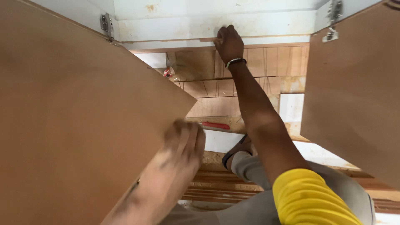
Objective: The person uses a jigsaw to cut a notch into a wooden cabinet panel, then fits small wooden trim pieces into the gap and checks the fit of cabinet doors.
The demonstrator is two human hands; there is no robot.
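White cabinet panelling is filling the background, with both plain brown fibreboard doors hanging open on metal hinges. The right hand is pinching the thin front edge of the white cabinet shelf. The blurred left hand is pressing flat on the left brown door, grip spread.

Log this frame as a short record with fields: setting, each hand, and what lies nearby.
setting: open white cabinet seen from above, with two brown doors swung out
left hand: left hand, blurred, at the edge of the left door
right hand: right hand on the cabinet's front rail, fingers curled over it; bracelet on the wrist
right door: right door, hinge at its top corner
below: red tool on a dusty board; sawdust, stacked wood strips
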